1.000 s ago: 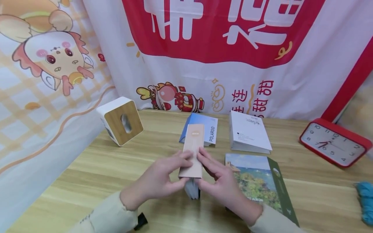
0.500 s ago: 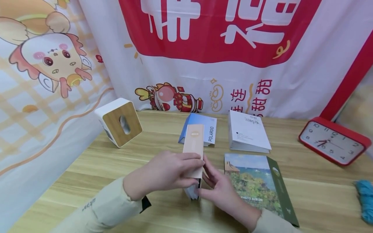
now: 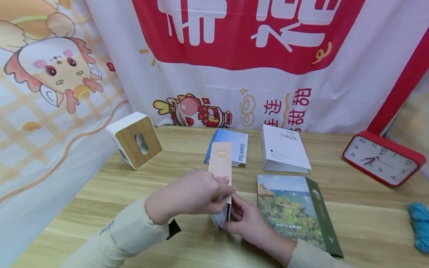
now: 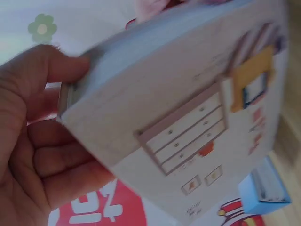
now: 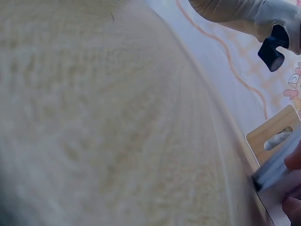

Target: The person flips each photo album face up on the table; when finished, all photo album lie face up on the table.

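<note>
A thick photo album [image 3: 220, 160] with a pale pink spine stands upright on its page edges, spine up, in the head view. My left hand [image 3: 191, 191] grips the near end of its spine from above, thumb and fingers on either side. My right hand [image 3: 251, 223] holds the lower near corner from the right, fingers curled against the cover. In the left wrist view the album's cover [image 4: 188, 136] shows a drawn chest of drawers, and the left thumb lies over the edge. Only some right fingers [image 5: 292, 207] show in the right wrist view, against the album.
Behind stand a blue POLAROID album [image 3: 236, 145] and a white album [image 3: 286, 149]. A landscape photo album [image 3: 288, 212] lies to the right. A tissue box [image 3: 135, 141] is at the left, a red clock [image 3: 382, 158] and blue yarn [image 3: 419, 227] at the right.
My left hand has moved from the left side of the album to over its spine and now grips it. My right hand has slid slightly lower along the near corner.
</note>
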`<state>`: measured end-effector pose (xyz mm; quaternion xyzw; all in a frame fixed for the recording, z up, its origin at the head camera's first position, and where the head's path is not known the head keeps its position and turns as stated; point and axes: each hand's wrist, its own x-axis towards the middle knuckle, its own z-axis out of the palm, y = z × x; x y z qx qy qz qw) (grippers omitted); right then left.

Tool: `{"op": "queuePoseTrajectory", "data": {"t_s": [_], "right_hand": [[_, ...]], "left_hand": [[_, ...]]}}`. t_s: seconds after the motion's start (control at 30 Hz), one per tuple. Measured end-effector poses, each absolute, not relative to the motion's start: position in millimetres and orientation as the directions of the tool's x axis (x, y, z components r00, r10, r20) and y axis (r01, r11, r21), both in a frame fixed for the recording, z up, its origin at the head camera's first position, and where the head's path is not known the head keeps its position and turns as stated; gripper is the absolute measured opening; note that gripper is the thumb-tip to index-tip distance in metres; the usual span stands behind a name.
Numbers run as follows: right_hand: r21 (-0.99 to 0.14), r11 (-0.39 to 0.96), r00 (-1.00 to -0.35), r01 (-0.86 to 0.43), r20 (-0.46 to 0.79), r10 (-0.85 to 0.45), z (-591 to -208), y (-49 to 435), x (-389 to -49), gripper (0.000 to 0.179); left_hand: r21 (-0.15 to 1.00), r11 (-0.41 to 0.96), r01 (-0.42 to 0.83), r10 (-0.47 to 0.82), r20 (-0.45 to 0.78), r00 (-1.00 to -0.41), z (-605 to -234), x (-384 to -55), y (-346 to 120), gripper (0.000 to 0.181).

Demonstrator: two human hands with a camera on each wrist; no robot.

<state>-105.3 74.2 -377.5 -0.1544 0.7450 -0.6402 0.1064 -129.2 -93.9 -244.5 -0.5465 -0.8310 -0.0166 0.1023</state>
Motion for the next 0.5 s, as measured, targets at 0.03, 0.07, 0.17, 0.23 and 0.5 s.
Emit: {"op": "queuePoseTrajectory", "data": {"t_s": [0.03,0.07,0.17,0.23,0.5], "right_hand": [[-0.985,0.138,-0.932,-0.104,0.048,-0.36,-378,73,-105,0.081],[-0.985,0.138,-0.934,-0.108,0.053,-0.354,-378,73,-105,0.079],[-0.982,0.149,-0.942,-0.118,0.063,-0.329,-377,71,-104,0.075],[-0.979,0.164,-0.949,-0.125,0.07,-0.307,-376,71,-103,0.072],[-0.962,0.185,-0.962,-0.199,0.155,-0.225,-368,69,-102,0.058]], "left_hand": [[-0.083,0.401,0.912,0.904,0.198,-0.38,-245,-129,-95,0.013],[-0.079,0.404,0.911,0.901,0.208,-0.381,-246,-128,-97,0.01],[-0.039,0.408,0.912,0.885,0.261,-0.385,-251,-128,-104,0.008],[0.023,0.408,0.913,0.868,0.299,-0.396,-254,-128,-109,0.012],[0.161,0.369,0.916,0.785,0.473,-0.399,-260,-129,-122,0.017]]}}
